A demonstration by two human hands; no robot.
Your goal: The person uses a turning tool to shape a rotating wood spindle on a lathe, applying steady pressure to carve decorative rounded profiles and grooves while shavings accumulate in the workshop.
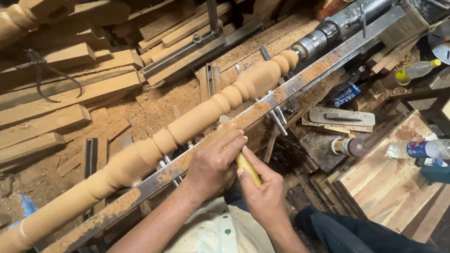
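From the head camera, a turned wooden post (197, 119) lies mounted on the lathe, above a dusty metal rail (281, 91). The left hand (213, 159) presses closed over the chisel (243, 164) on the rail; the right hand (262, 197) grips its yellow handle. Keeping the blade braced low on the rail should give a clean cut.

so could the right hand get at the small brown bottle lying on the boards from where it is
Probably yes, but not right away. The right hand is wrapped around the yellow tool handle, so it would need to let go first. The brown bottle lies in the open to its right with nothing between them.
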